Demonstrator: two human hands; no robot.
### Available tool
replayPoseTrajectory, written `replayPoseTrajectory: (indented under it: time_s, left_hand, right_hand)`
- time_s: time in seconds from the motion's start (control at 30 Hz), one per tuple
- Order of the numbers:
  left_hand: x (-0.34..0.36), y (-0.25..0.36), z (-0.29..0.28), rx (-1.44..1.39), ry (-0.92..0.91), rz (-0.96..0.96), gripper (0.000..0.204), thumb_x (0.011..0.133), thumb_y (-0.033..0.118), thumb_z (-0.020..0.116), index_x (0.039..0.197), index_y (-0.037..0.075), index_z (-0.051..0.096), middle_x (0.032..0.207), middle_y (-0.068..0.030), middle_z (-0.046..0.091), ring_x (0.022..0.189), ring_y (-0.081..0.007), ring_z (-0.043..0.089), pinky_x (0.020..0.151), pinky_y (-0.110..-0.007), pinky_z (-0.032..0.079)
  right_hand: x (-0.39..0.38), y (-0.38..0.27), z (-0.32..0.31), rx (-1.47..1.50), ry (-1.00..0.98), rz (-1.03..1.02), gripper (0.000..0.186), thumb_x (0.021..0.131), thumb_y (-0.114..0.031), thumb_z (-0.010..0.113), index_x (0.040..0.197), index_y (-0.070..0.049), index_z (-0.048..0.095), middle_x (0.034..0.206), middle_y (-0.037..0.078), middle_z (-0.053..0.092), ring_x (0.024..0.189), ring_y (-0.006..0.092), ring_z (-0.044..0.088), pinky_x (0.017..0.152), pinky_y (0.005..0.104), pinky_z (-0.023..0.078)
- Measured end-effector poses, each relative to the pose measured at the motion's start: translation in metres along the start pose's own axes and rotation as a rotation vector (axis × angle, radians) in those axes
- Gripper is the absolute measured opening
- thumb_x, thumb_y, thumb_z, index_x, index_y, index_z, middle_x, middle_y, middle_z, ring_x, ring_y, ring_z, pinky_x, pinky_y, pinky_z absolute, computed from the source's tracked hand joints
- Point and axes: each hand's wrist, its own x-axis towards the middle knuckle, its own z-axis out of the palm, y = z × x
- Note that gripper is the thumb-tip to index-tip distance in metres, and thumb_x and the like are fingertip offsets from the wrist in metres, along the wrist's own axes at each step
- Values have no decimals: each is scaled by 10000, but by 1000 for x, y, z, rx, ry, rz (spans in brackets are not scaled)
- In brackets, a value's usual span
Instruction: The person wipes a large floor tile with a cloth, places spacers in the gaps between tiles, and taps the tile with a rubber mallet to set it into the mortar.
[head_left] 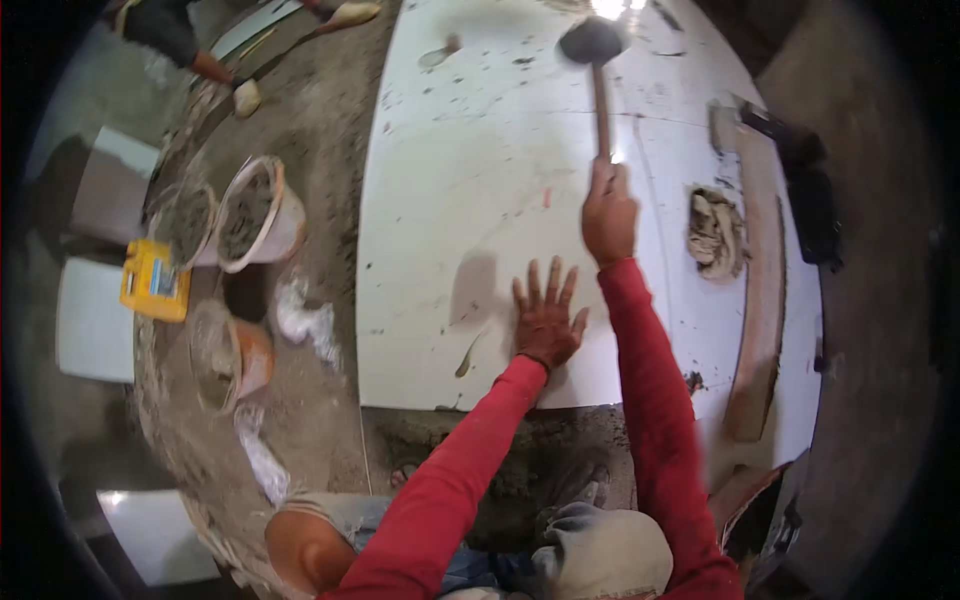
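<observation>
My left hand (547,325) lies flat with fingers spread on a large white tile (430,270), close to its near edge. Out over the tiles, my right hand (609,215) is wrapped round the wooden handle of a mallet (591,42) with a dark, rounded head. The mallet points away from me, its head near the far end; I cannot tell whether it touches the surface. Smears and crumbs of grey mortar dot the tile, and a small red mark (547,198) shows left of my right wrist.
A crumpled cloth (715,235) and a long wooden board (758,290) lie on the right. At left stand buckets of mortar (262,215), a yellow jerrycan (155,282) and plastic bags (305,318). Grey mortar (510,450) lies before my knees. Another person's limbs (205,65) show at upper left.
</observation>
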Motion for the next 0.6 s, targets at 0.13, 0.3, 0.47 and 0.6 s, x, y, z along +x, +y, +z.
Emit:
replayPoseTrajectory:
  time_s: [0.13,0.3,0.47,0.6]
  left_hand:
    - [-8,-4,4,20,-83,-28,753,913,482,531,1559,148,335,1660,-119,183,1526,-428,74,1198,-646,57]
    - [5,25,-7,47,-166,-36,747,941,541,484,1573,184,306,1670,-102,159,1534,-406,51,1206,-632,27]
    - [-13,-9,1,-112,-102,-61,753,895,520,550,1522,131,403,1651,-125,199,1531,-412,54,1208,-637,24]
    - [14,22,5,-63,16,-46,715,874,474,603,1447,61,491,1634,-129,232,1528,-417,63,1204,-644,40]
  right_hand:
    - [-26,9,22,130,61,-157,275,1054,-292,451,1090,-19,467,826,321,642,738,527,613,565,590,450]
    - [-25,42,29,-205,-205,74,289,1048,-317,472,1074,-29,471,724,309,625,686,518,622,566,568,458]
    - [-45,-40,39,266,10,-73,213,1063,-232,444,985,-39,484,684,231,610,651,476,632,509,504,450]
    - [-30,77,59,-415,-440,-6,244,1053,-223,450,1134,-16,549,846,286,654,868,496,637,667,537,488]
